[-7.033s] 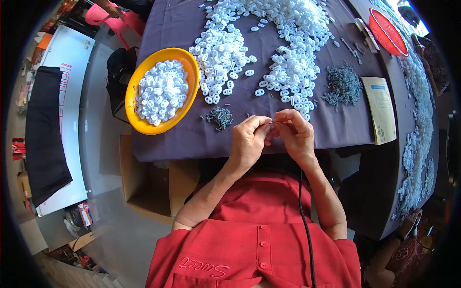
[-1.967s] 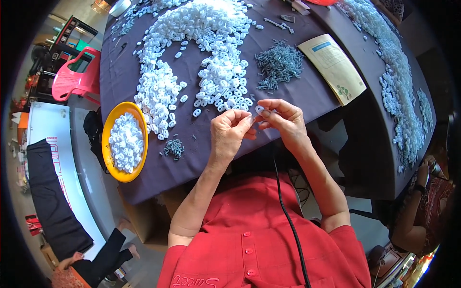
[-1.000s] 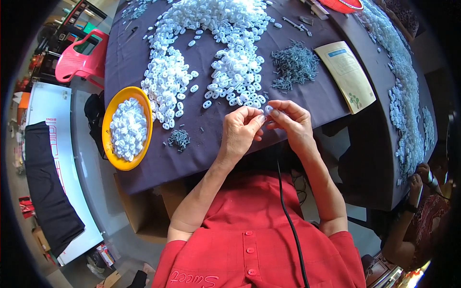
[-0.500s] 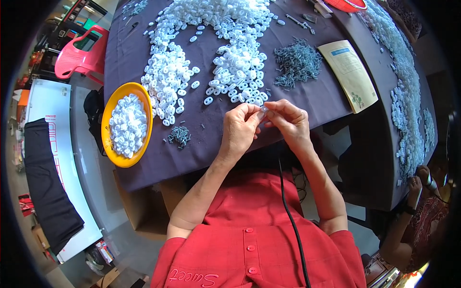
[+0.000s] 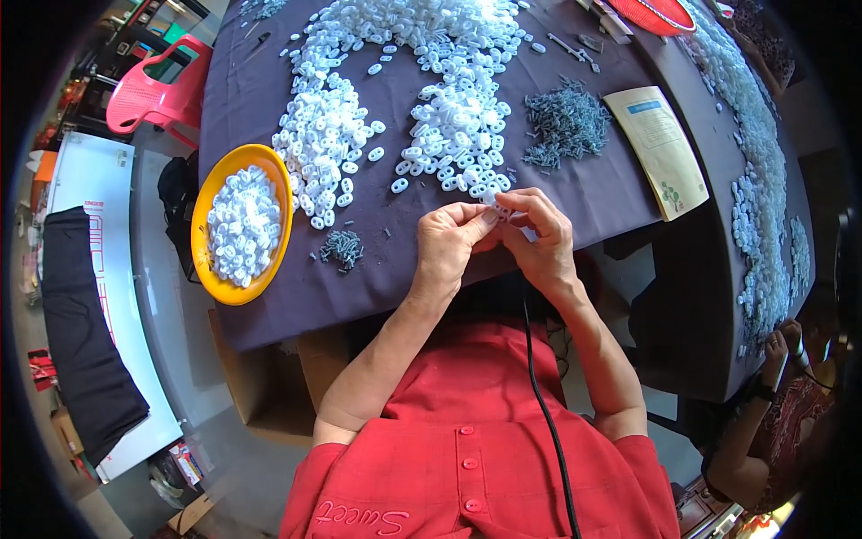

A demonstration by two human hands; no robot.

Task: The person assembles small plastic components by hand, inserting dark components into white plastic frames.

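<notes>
My left hand [image 5: 446, 242] and my right hand [image 5: 541, 241] meet at the table's front edge, thumbs and forefingers pinched together. Between the fingertips is a small white plastic piece [image 5: 501, 212], mostly covered. Just beyond the fingers lies a pile of white oval plastic pieces with two holes [image 5: 460, 126]. A second arm of the pile [image 5: 319, 144] runs down to the left. Small grey plugs, perhaps wall anchors, form a heap [image 5: 566, 123] to the right and a smaller heap [image 5: 342, 251] to the left. Whether a plug is in my fingers is hidden.
A yellow bowl [image 5: 201, 260] full of white pieces stands at the table's left edge. A tan packet [image 5: 660, 153] lies at the right, with a red basket [image 5: 654, 16] behind. A pink chair [image 5: 162, 94] stands left. Another person's hand [image 5: 777, 352] is at the right-hand table.
My fingertips have shifted slightly around the small white piece, and the right hand's fingers are more curled over it. The whole view has moved a little.
</notes>
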